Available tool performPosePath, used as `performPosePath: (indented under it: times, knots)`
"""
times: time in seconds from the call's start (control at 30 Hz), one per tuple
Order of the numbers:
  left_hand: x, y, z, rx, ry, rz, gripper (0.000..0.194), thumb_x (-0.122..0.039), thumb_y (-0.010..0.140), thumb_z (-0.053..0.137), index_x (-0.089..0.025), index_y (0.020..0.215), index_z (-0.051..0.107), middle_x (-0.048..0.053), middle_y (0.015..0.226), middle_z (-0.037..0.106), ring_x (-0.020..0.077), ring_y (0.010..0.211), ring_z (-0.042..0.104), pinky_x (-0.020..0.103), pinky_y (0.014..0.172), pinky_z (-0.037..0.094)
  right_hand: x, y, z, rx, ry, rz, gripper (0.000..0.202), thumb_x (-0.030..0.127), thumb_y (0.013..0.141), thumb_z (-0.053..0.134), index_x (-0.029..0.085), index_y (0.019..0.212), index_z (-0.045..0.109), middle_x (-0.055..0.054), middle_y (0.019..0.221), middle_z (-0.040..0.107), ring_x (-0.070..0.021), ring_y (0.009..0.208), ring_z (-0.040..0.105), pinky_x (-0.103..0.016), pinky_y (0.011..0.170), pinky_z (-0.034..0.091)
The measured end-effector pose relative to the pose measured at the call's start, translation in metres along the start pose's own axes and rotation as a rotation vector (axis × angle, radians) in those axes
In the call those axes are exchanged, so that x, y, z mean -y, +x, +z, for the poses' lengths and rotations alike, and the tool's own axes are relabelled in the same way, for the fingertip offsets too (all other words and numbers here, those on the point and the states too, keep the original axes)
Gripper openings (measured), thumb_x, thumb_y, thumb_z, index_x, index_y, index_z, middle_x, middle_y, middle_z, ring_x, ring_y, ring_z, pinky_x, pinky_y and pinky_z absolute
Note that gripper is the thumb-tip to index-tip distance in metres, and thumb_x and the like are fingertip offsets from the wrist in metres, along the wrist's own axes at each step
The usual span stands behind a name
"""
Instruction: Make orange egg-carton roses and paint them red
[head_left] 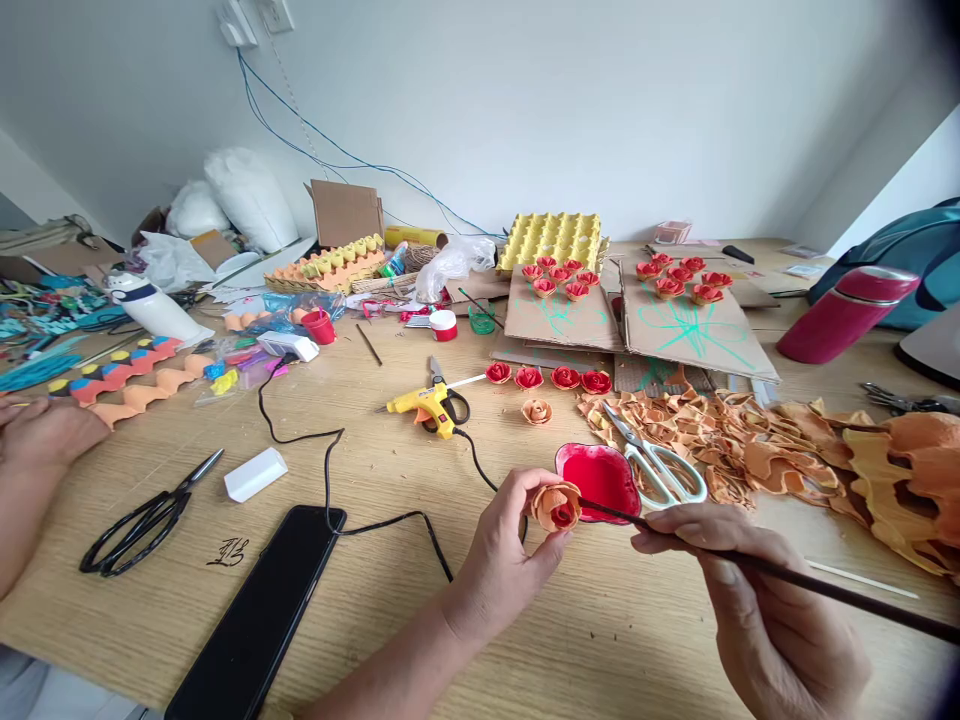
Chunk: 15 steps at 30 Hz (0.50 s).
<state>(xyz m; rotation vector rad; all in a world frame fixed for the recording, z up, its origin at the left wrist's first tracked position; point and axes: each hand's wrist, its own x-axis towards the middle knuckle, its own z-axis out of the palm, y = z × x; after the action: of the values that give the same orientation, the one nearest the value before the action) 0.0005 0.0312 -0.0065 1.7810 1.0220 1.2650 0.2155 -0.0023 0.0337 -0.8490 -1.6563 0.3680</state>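
Observation:
My left hand [506,565] pinches an orange egg-carton rose [553,508] between thumb and fingers; its centre is red and its outer petals are bare orange. A dark paintbrush [705,550] lies in the grip of my right hand [772,590], its tip touching the rose's right side. Just behind the rose sits a scalloped dish of red paint [600,475]. Beyond it stands an unpainted rose [536,411], with a row of red roses [565,377] behind.
White-handled scissors [664,465] and orange carton scraps [720,430] lie right of the dish. A yellow glue gun [427,402], black scissors [146,520] and a phone [259,610] are to the left. Another person's hand [45,430] rests at the far left. Cardboard sheets [566,325] bear more red roses.

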Motion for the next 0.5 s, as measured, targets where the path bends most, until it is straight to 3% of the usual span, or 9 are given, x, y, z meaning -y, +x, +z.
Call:
performPosePath:
  times: [0.3,0.5]
  knots:
    - [0.002,-0.002,0.001,0.002,0.106,0.129,0.049,-0.002,0.092,0.066,-0.027,0.132,0.053,0.007,0.123,0.067,0.021,0.113,0.068,0.034,0.099,0.057,-0.002,-0.006,0.002,0.123,-0.021,-0.073,0.029,0.004,0.105,0.048,0.022,0.119,0.065,-0.005,0.109,0.076,-0.0127,0.111,0.076,-0.021,0.097,0.059]
    - [0.0,-0.002,0.0,0.011,0.168,0.168,0.051,0.0,0.092,0.064,-0.027,0.134,0.053,0.007,0.124,0.067,0.0215,0.116,0.067,0.034,0.1,0.056,-0.005,-0.014,-0.002,0.262,-0.099,-0.098,0.029,0.009,0.105,0.049,0.022,0.126,0.063,-0.008,0.113,0.077,-0.0163,0.108,0.078,-0.024,0.093,0.062]
